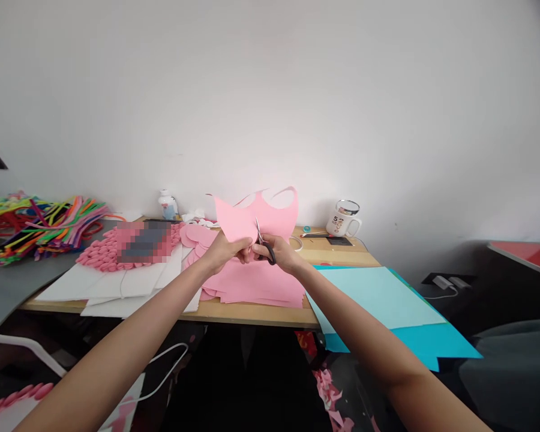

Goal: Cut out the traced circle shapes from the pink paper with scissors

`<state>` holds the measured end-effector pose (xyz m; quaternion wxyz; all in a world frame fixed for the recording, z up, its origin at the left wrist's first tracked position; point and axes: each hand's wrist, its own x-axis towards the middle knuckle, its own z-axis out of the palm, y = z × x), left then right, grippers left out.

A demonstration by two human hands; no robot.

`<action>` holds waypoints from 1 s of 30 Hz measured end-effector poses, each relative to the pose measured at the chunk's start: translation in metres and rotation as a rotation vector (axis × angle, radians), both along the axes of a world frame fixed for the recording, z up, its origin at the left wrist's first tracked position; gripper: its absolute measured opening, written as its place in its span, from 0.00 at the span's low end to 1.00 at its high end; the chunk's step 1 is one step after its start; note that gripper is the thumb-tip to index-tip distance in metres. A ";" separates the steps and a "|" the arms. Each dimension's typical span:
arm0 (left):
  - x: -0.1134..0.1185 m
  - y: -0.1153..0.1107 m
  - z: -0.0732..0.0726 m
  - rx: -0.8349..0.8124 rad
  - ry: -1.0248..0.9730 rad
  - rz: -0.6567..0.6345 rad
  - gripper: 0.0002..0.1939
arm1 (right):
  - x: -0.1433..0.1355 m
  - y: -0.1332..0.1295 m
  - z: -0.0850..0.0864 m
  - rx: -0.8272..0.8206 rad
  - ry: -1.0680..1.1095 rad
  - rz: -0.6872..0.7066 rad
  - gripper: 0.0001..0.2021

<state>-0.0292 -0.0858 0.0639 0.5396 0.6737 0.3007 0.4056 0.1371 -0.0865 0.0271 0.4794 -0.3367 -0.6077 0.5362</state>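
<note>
My left hand [231,251] pinches the lower edge of a pink sheet of paper [238,221], which stands up above the table with curved pieces cut out of its top. My right hand [279,252] grips black-handled scissors [270,254], fingers in the loops. The blades point up and lie against the paper, between the two hands. Whether the blades are apart is too small to tell. Below the hands lies a stack of pink paper [256,285], with rounded cut pink pieces [195,235] at its left.
White boards [135,283] carry pink petal-like pieces [101,249] and a blurred dark object. Pipe cleaners [67,225] heap at far left. A white bottle [168,205] and a mug [342,221] stand by the wall. Blue sheets [378,294] overhang the right edge. Pink scraps [328,390] lie below.
</note>
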 end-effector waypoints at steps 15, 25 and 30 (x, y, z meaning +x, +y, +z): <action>0.007 0.062 -0.025 -0.160 -0.003 -0.138 0.08 | 0.018 0.030 -0.030 -0.188 0.052 0.007 0.17; 0.020 0.082 -0.028 -0.165 0.017 -0.127 0.15 | 0.022 0.043 -0.036 -0.209 0.096 -0.066 0.17; 0.020 0.085 -0.036 -0.190 0.009 -0.067 0.14 | 0.014 0.047 -0.040 -0.162 0.086 -0.099 0.17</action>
